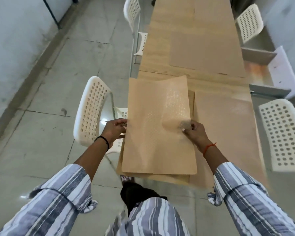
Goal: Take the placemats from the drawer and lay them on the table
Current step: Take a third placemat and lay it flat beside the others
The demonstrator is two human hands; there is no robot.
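Note:
A tan placemat [153, 126] with a dotted texture hangs slightly bowed over the near left part of the long wooden table [162, 65]. My left hand [115, 128] grips its left edge and my right hand [193, 132] pinches its right edge. Another mat's edge [153, 178] shows underneath it at the near end. A second placemat [225, 126] lies flat on the near right. A third placemat [204, 51] lies farther up the table, and a fourth placemat [209, 12] lies at the far end. The open drawer [262, 72] juts out on the table's right side.
White perforated chairs stand around the table: a chair [92, 111] close to my left hand, a chair [284, 133] at the near right, a chair [133, 11] at the far left, and a chair [249, 23] at the far right. Grey tiled floor [49, 99] spreads to the left.

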